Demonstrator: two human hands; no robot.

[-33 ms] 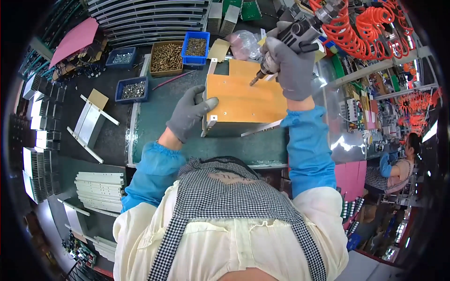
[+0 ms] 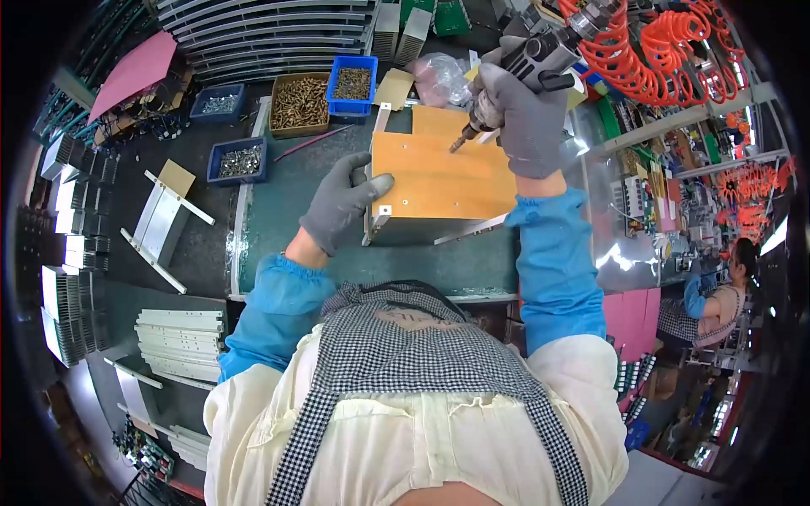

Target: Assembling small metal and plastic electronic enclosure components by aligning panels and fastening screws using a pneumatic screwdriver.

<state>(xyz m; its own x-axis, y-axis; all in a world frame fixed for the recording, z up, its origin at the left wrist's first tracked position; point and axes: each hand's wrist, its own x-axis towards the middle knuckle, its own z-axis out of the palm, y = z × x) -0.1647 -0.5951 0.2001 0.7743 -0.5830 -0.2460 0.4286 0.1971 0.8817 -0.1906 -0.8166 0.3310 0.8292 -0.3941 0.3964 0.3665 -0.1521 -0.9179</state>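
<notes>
In a grey glove, my right hand is wrapped round a dark pistol-shaped air drill. Its bit points down to the left at the orange top panel of a box-like assembly; whether the tip touches the panel I cannot tell. My left hand, gloved too, clasps the panel's left edge, thumb on top and fingers partly hidden along the side. Pale metal strips with holes run along the assembly's sides. Screw holes dot the panel.
Beyond the assembly stand a box of brass-coloured fasteners and a blue bin. Left are a bin of silver parts and a metal frame piece. Red coiled hoses hang upper right. Another person sits far right.
</notes>
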